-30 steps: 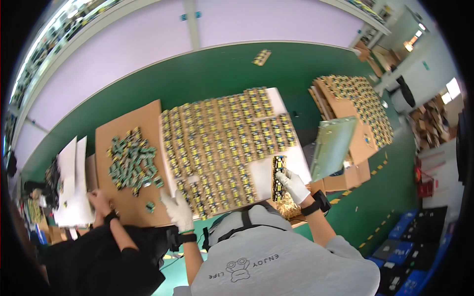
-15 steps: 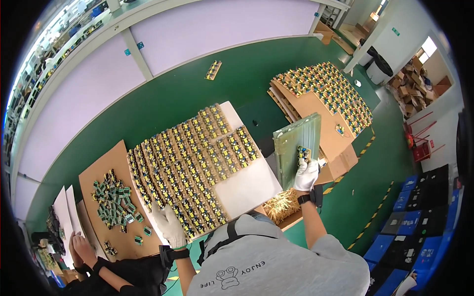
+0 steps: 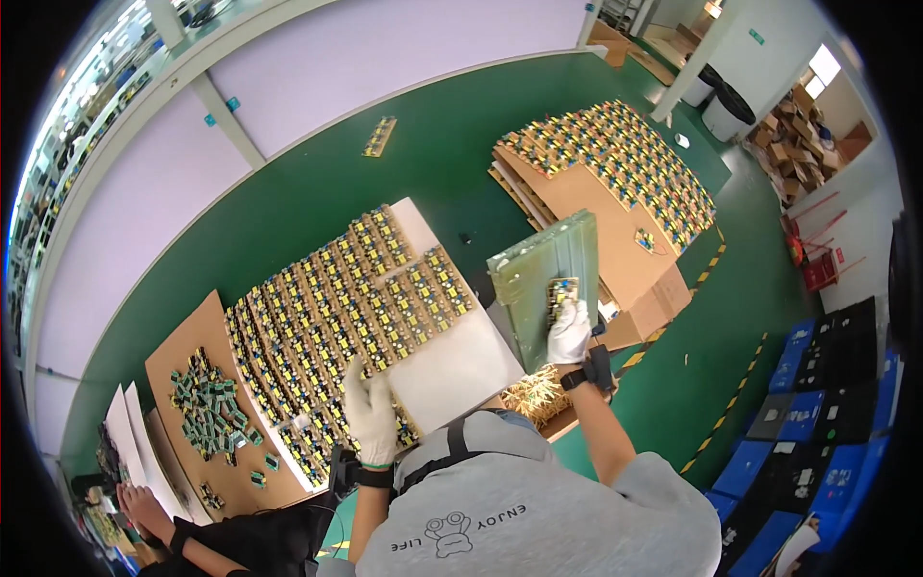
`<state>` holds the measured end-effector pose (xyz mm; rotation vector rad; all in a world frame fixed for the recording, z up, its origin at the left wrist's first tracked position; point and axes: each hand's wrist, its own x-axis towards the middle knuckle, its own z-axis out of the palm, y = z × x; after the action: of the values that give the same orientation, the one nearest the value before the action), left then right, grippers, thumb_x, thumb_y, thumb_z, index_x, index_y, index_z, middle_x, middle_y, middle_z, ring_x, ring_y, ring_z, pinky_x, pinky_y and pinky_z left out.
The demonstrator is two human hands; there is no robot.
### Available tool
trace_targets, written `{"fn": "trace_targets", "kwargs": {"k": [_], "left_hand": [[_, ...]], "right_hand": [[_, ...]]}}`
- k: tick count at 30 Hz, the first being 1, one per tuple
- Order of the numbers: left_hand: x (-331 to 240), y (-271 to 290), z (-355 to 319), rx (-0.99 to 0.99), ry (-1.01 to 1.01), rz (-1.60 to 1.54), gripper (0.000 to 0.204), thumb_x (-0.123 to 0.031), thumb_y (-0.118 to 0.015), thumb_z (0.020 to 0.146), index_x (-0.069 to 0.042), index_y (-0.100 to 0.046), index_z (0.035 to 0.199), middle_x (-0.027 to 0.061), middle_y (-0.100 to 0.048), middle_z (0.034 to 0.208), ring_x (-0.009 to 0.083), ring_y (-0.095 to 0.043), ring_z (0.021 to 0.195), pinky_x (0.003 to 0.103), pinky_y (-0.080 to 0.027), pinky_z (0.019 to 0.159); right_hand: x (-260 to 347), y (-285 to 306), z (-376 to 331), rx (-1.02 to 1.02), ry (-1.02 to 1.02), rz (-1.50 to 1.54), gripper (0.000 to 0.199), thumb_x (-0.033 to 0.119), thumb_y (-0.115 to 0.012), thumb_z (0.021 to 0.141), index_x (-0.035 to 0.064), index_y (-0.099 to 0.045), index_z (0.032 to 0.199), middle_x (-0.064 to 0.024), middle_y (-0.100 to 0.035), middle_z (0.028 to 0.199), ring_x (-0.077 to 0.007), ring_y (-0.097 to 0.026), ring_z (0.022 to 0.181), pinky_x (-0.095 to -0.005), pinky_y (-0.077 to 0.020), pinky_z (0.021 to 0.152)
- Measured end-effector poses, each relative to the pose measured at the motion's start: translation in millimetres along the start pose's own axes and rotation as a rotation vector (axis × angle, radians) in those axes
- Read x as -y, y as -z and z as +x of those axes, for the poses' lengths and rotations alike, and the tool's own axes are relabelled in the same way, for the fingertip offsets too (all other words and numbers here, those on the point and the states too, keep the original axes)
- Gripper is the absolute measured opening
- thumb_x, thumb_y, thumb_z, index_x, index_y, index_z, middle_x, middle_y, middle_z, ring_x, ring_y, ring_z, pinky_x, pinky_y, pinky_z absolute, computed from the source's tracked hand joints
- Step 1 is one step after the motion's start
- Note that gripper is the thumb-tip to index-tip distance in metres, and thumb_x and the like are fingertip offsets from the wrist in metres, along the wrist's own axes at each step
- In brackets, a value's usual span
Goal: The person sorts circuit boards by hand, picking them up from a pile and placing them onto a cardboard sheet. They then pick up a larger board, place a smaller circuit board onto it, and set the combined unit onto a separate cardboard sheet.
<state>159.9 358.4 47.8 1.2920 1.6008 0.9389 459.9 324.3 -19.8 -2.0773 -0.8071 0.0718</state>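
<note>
Clock directions are taken from the middle of the view. The right hand [image 3: 569, 330], gloved, at four o'clock, grasps the lower end of a circuit-board strip [image 3: 562, 288]; the strip's upper end stands free at three o'clock, in front of a green slab [image 3: 513, 279]. Contact between the two cannot be confirmed. Risk: with the grip at one end only, the strip could pivot — its components might knock the slab, or it might drop toward the scrap box [image 3: 540, 396] at five o'clock.

The left hand [image 3: 370, 409], gloved and grasping nothing visible, has its fingers extended over the near boards of the array [image 3: 332, 298], seven o'clock. Whether it touches them cannot be told. Risk: a sideways sweep could push the tightly set rows askew — or catch glove fabric on components.
</note>
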Motion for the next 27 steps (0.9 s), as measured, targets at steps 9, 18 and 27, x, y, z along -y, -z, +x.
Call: {"fn": "trace_targets", "kwargs": {"k": [9, 18, 27], "left_hand": [[-71.3, -64.9, 0.8, 0.669, -0.381, 0.127, 0.04, -0.009, -0.055, 0.082, 0.001, -0.05, 0.12, 0.0066, -0.059, 0.081, 0.0091, -0.055, 0.06, 0.023, -0.044, 0.052], [-80.8, -83.3, -8.4, 0.437, 0.343, -0.587, 0.036, -0.03, -0.05, 0.093, -0.002, -0.052, 0.115, 0.0041, -0.059, 0.079, 0.0099, -0.059, 0.059, 0.021, -0.042, 0.047], [-50.8, -84.6, -3.2, 0.558, 0.194, -0.188, 0.063, -0.028, -0.055, 0.087, 0.008, -0.032, 0.133, 0.0177, -0.048, 0.115, 0.0218, -0.056, 0.094, 0.031, -0.053, 0.075]], "right_hand": [[43.4, 36.7, -45.2, 0.551, 0.596, 0.058, 0.029, 0.022, -0.074, 0.068, 0.0052, -0.057, 0.085, -0.0158, -0.056, 0.074, -0.0353, -0.057, 0.065, -0.042, -0.0439, 0.057], [76.1, 45.1, -76.1, 0.257, -0.194, 0.352, 0.029, 0.028, -0.061, 0.087, 0.0004, -0.054, 0.093, -0.0126, -0.056, 0.091, -0.0207, -0.055, 0.087, -0.0332, -0.043, 0.079], [64.4, 44.9, -14.6, 0.189, -0.371, 0.418, 0.036, 0.026, -0.064, 0.086, -0.0029, -0.054, 0.104, -0.0095, -0.061, 0.089, -0.0179, -0.057, 0.079, -0.0314, -0.0456, 0.074]]}}
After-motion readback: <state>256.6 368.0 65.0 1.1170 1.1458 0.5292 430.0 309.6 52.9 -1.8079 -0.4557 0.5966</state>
